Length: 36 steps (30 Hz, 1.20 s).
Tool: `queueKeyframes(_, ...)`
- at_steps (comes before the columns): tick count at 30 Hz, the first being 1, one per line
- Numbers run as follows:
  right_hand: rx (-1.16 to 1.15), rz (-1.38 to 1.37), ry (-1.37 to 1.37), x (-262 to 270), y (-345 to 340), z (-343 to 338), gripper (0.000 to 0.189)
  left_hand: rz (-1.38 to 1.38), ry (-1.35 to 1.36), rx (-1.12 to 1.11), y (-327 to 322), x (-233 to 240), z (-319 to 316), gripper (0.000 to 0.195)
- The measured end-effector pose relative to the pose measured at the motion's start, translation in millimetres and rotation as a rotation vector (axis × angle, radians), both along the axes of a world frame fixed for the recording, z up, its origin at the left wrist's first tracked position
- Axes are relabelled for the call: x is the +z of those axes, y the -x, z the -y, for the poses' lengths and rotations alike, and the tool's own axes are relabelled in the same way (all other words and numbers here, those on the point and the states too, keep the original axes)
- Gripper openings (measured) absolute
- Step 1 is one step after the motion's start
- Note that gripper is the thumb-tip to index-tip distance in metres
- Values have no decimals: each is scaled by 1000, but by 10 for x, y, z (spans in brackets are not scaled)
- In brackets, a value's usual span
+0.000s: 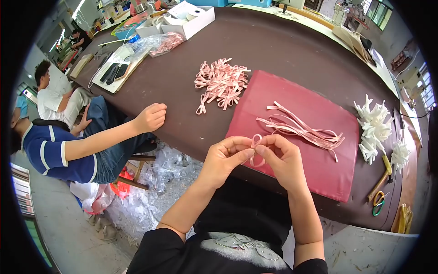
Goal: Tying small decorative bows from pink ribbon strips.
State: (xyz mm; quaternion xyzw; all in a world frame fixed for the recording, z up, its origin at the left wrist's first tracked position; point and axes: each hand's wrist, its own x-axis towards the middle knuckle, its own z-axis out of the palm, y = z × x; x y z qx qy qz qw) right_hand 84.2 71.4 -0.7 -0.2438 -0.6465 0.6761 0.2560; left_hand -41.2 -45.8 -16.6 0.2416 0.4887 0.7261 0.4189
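Observation:
Between my two hands is a narrow pink strip (256,138), bent into a loop above the fingertips and another below. My left hand (230,154) pinches it with thumb and forefinger from one side. From the other side my right hand (279,156) pinches the same strip, its fingertips touching the left ones. Both hands are over the near edge of a red sheet (328,183). On that sheet, just beyond my right hand, lies a loose bundle of straight pink strips (301,128). Farther off, left of the sheet, is a pile of pink looped bows (222,82).
White strip-like pieces (374,126) lie at the right, near a hammer (380,179) and scissors (378,203). At the left, a seated co-worker's fist (150,118) rests at the table edge. A white box (191,22) and a bag of pink pieces (167,44) stand at the back left.

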Motion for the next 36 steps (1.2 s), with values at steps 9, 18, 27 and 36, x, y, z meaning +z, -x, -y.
queueKeyframes(9,-61,128,8,177,57,24,7,219,-53,-72,66,-46,-34,11)
queueKeyframes(18,-193,38,-170,-48,192,122,9,-89,120,59,78,73,-70,10)
queueKeyframes(27,-35,-98,401,6,163,407,16,171,-94,197,477,-113,27,12)
queueKeyframes(36,-22,-406,986,-327,611,535,26,604,-471,171,545,-224,154,15)
